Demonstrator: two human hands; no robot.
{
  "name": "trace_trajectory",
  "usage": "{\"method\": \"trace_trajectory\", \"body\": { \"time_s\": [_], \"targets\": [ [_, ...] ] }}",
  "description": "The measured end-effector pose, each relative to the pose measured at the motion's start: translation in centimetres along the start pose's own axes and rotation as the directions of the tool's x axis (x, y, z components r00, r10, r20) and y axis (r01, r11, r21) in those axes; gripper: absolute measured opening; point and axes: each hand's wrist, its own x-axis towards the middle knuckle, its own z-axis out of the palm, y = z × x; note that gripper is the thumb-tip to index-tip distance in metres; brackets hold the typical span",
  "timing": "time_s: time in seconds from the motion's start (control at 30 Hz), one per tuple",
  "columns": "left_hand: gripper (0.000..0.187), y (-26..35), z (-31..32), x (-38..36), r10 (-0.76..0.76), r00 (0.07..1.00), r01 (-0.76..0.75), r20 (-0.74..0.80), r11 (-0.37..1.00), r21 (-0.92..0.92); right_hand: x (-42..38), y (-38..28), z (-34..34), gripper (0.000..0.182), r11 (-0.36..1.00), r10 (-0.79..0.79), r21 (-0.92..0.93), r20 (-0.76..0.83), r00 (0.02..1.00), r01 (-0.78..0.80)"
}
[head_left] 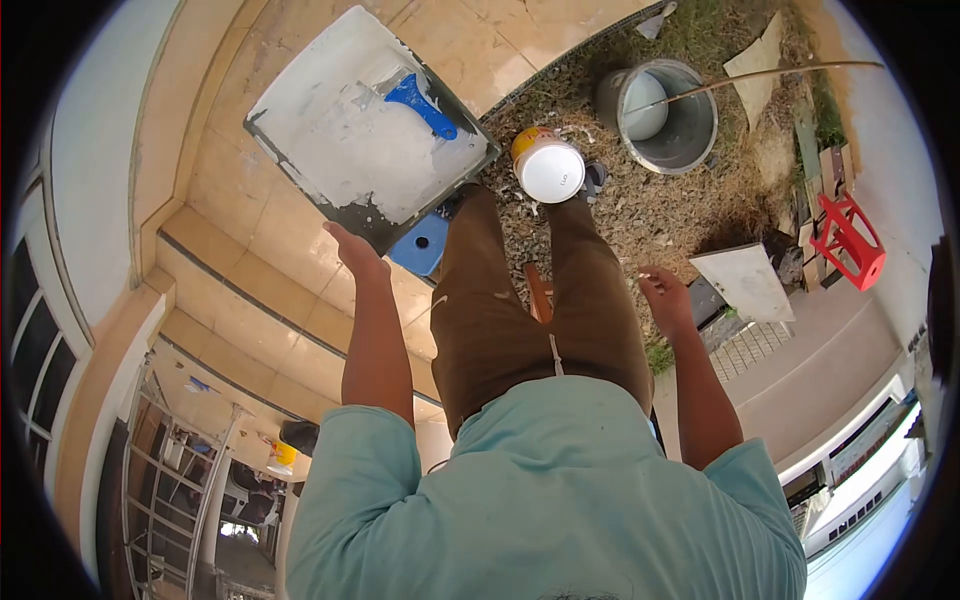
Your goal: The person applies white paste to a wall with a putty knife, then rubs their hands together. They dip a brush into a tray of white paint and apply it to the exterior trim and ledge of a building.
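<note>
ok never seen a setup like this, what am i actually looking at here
There is no machine: a person works with two bare hands. The single picture comes from a camera on their head, looking down past their shirt and trousers. The left hand is by the edge of a tray; I can't tell whether it touches. White paste covers much of the tray, and a blue-handled scraper lies on it. The right hand is on the other side, with no tool visible in it. Ahead are a white-topped tub and a grey bucket with a stick reaching over it.
</note>
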Motion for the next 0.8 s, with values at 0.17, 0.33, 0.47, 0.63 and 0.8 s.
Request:
{"method": "trace_trajectory", "body": {
  "time_s": [0.17,0.33,0.47,0.63,0.8],
  "targets": [
    [0.089,-3.7,5.0,4.8,-0.145,0.985,0.153,-0.095,0.984,0.091,-3.2,7.5,1.0,0.026,0.993,0.121,0.023,-0.175,0.977,-0.119],
    [0.092,-5.5,6.1,9.0,-0.176,0.981,0.181,-0.087,0.982,0.056,-5.7,9.8,0.1,0.018,0.943,0.332,0.057,-0.220,0.917,-0.328],
    [0.094,-8.9,5.9,15.2,-0.056,0.991,0.063,-0.121,0.997,0.049,-6.8,7.0,2.7,0.018,0.962,0.275,0.079,-0.236,0.932,-0.263],
    [0.086,-10.7,9.2,17.5,-0.108,0.990,0.115,-0.087,0.991,0.073,-5.8,5.6,3.0,0.018,0.963,0.271,0.075,-0.229,0.935,-0.261],
    [0.083,-12.4,10.6,20.5,-0.037,0.998,0.042,-0.051,0.994,0.098,-8.5,8.0,3.7,0.019,0.938,0.346,0.114,-0.217,0.913,-0.328]
  ]
}}
